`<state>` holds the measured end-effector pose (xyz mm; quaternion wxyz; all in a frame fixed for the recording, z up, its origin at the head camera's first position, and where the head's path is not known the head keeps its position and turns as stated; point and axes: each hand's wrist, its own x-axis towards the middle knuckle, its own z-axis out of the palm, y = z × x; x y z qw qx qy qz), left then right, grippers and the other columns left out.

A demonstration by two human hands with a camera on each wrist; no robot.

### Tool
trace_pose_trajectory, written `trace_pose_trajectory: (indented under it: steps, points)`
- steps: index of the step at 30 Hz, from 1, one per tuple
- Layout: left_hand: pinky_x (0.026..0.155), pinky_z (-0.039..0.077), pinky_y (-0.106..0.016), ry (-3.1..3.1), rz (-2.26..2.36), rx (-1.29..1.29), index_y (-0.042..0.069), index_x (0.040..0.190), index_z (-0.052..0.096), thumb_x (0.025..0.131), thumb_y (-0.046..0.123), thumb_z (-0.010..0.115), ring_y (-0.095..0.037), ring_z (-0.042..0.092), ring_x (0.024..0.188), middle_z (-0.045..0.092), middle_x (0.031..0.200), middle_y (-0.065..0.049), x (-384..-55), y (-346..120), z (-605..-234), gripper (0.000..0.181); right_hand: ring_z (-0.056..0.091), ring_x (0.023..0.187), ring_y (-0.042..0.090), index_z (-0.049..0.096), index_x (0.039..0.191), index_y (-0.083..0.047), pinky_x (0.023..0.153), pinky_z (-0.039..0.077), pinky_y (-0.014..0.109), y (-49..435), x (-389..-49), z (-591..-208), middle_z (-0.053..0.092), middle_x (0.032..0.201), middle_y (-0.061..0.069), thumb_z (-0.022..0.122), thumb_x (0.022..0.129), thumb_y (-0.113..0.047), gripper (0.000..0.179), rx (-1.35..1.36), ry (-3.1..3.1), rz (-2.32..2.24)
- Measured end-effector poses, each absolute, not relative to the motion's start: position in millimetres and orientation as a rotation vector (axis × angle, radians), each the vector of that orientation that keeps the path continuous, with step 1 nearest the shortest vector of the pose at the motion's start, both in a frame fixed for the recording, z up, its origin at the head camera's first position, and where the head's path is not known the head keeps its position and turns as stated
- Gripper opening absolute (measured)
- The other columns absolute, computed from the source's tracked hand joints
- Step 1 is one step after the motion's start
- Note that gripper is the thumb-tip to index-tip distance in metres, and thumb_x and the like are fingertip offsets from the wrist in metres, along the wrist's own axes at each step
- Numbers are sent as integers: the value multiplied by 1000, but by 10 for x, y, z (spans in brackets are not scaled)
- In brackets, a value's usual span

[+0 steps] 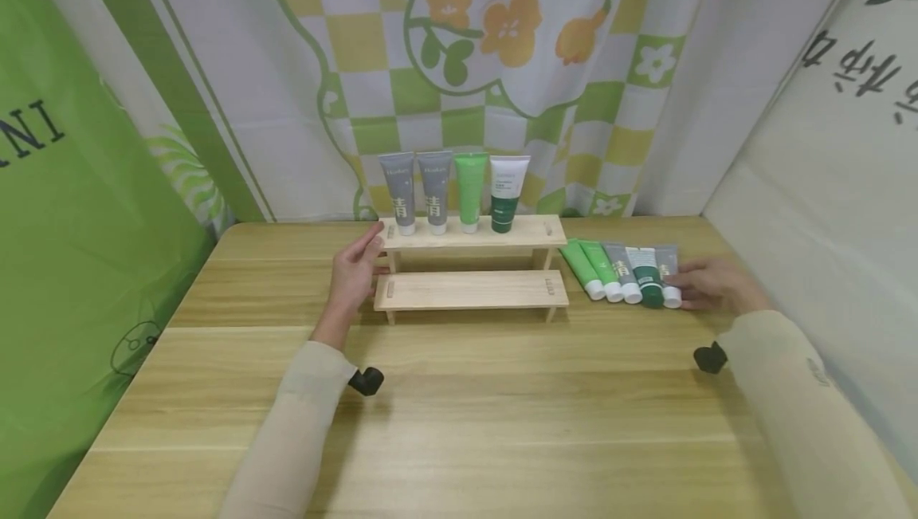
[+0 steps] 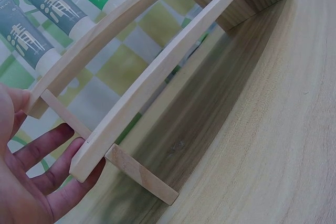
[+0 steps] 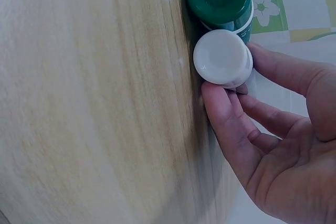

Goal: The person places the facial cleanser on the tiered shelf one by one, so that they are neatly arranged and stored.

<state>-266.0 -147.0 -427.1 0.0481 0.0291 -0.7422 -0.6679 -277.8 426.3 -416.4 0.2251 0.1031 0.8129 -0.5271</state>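
My left hand [image 1: 350,276] grips the left end of a two-tier wooden stand [image 1: 473,291], thumb at the upper board's end and fingers lower down by the lower board's end. Two grey tubes [image 1: 434,188], a light green tube [image 1: 470,188] and a white and dark green tube [image 1: 508,184] stand upright on the upper tier, caps down. Right of the stand, several tubes lie side by side on the table. At that row's right end, my right hand [image 1: 720,284] pinches a grey tube [image 1: 667,264] near its white cap [image 3: 220,57], thumb and fingers on opposite sides.
Lying next to the pinched tube is a white and dark green one [image 1: 645,268], then a grey one [image 1: 619,264] and two light green ones [image 1: 598,260]. A patterned curtain [image 1: 488,88] hangs behind the wooden table [image 1: 502,407]. Green cloth [image 1: 86,208] hangs at the left.
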Motion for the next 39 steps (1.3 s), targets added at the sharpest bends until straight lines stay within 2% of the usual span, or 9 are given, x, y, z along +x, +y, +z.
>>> trace_pose_trajectory:
  steps: [4, 9, 11, 22, 26, 33, 39]
  points:
    - [41, 41, -20, -2261, -2042, 82, 36, 145, 54, 103, 46, 55, -46, 64, 104, 51, 149, -6, -2661, -1475, -4270, 43, 67, 79, 10, 29, 138, 22, 79, 59, 31, 4263, -2770, -4163, 68, 85, 0, 59, 101, -7, 56, 288, 2228, -1475]
    - [41, 39, -19, -2253, -2047, 96, 36, 144, 55, 103, 45, 56, -45, 64, 104, 52, 148, -8, -2656, -1469, -4264, 43, 68, 78, 12, 26, 140, 22, 78, 59, 32, 4265, -2752, -4162, 69, 85, 2, 60, 101, -8, 61, 299, 2222, -1485]
    - [40, 38, -19, -2252, -2050, 101, 36, 144, 55, 103, 44, 55, -44, 65, 103, 52, 148, -9, -2654, -1463, -4261, 42, 68, 78, 12, 22, 143, 22, 78, 59, 32, 4279, -2746, -4166, 69, 86, 2, 60, 101, -8, 64, 299, 2227, -1471]
    - [43, 41, -20, -2291, -2026, 112, 41, 143, 54, 102, 48, 55, -35, 67, 100, 50, 150, -6, -2643, -1469, -4258, 42, 68, 80, 12, 32, 138, 23, 78, 59, 32, 4324, -2667, -4201, 68, 89, 2, 62, 100, -8, 57, 247, 2269, -1486]
    - [43, 41, -20, -2304, -2011, 118, 41, 143, 54, 102, 50, 55, -32, 68, 98, 50, 150, -5, -2651, -1470, -4252, 42, 68, 79, 11, 31, 138, 23, 77, 60, 32, 4331, -2632, -4207, 68, 88, 1, 62, 100, -7, 57, 226, 2271, -1523]
    - [40, 37, -19, -2285, -2015, 96, 39, 144, 54, 102, 50, 54, -39, 67, 101, 52, 148, -8, -2666, -1477, -4277, 44, 67, 82, 8, 20, 145, 23, 78, 59, 31, 4252, -2564, -4131, 67, 92, -1, 62, 101, -10, 70, 213, 2298, -1534]
    - [40, 37, -19, -2269, -2025, 98, 38, 144, 55, 102, 49, 55, -42, 66, 101, 54, 146, -10, -2658, -1469, -4274, 43, 68, 83, 8, 20, 147, 22, 77, 59, 31, 4150, -2521, -4041, 68, 96, 1, 64, 100, -13, 73, 163, 2369, -1517]
